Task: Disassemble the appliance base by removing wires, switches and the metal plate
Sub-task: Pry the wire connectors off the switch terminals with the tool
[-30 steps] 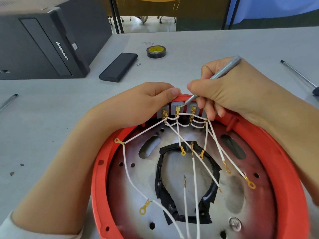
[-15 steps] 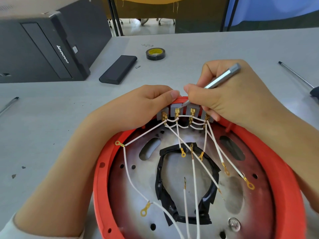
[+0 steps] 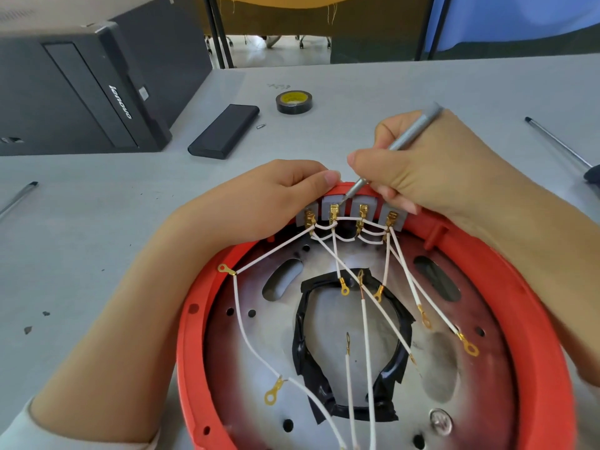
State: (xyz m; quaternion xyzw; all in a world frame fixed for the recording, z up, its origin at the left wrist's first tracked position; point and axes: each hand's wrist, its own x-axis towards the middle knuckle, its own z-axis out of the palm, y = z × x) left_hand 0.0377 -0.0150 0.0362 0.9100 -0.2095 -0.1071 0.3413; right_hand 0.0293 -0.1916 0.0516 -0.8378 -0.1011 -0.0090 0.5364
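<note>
We see the red appliance base (image 3: 552, 319) lying on the grey table (image 3: 97, 238), its metal plate (image 3: 324, 345) facing up with white wires (image 3: 242, 319) fanning from four grey switches (image 3: 352, 209) at the far rim. Our left hand (image 3: 259, 203) curls its grip over that rim beside the switches; our right hand (image 3: 431, 167) pinches a silver screwdriver (image 3: 399, 141), tip on the second switch. Beyond lie black tape (image 3: 294, 102), a black case (image 3: 224, 131) and a computer tower (image 3: 81, 86).

Right hand (image 3: 431, 170) holds silver screwdriver (image 3: 397, 142), tip at grey switches (image 3: 352, 207); left hand (image 3: 259, 203) grips far rim of red base (image 3: 506, 287).
</note>
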